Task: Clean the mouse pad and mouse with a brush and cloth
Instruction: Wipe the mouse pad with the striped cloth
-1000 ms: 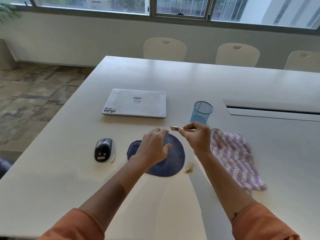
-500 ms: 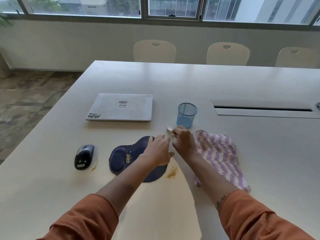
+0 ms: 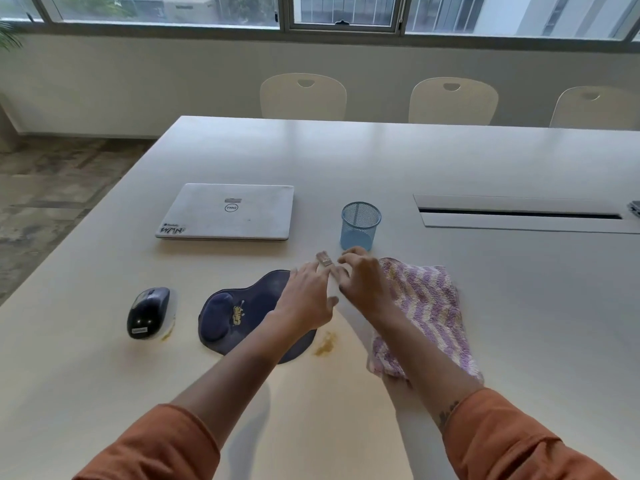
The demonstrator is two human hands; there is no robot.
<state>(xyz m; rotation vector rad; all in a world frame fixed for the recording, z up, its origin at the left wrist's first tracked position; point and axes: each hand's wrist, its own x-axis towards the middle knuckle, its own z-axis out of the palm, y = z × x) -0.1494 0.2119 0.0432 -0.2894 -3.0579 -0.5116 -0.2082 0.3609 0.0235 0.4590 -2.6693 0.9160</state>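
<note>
The mouse pad (image 3: 242,317), dark blue with a raised wrist rest and a yellowish smear beside that rest, lay flat on the white table (image 3: 485,306) in front of me, its right part hidden under my left hand (image 3: 306,299). That hand hovered over the pad with its fingers stretched forward and loosely spread, grasping nothing. The brush (image 3: 325,259) sat just past my fingertips, its metal band and pale bristles showing between my two hands; my right hand (image 3: 360,282) was against its handle with the fingers bent, but the blur kept me from telling whether I truly gripped it. The mouse (image 3: 148,312), black and grey, rested well left of the pad with a small yellow stain at its near right edge. Another yellowish stain (image 3: 325,345) marked the table at the pad's near right edge. The purple and white striped cloth (image 3: 426,306) lay crumpled under and right of my right forearm. Farther off stood a blue mesh cup (image 3: 360,225) and a closed white laptop (image 3: 228,212).
</note>
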